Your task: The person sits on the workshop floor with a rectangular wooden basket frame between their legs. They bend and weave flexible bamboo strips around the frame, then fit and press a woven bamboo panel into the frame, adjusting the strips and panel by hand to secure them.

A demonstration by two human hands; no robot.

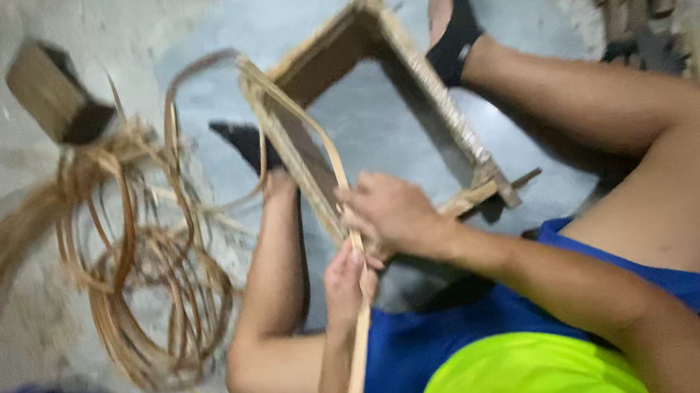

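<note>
While both hands (369, 251) pinch it, the cane strip (356, 368) runs lengthwise toward the frame (439, 104).

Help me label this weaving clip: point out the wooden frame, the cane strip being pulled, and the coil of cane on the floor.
wooden frame (430, 77): head view, on its right side rail.
cane strip (356, 382): head view, on the stretch below the hands.
coil of cane (157, 288): head view, on the looped strands.

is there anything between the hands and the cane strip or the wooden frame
Nothing visible. The right hand rests on the near rail of the frame, pinching the cane strip against it. The left hand closes on the same strip just below. The coil of cane lies off to the side, apart from both.
</note>
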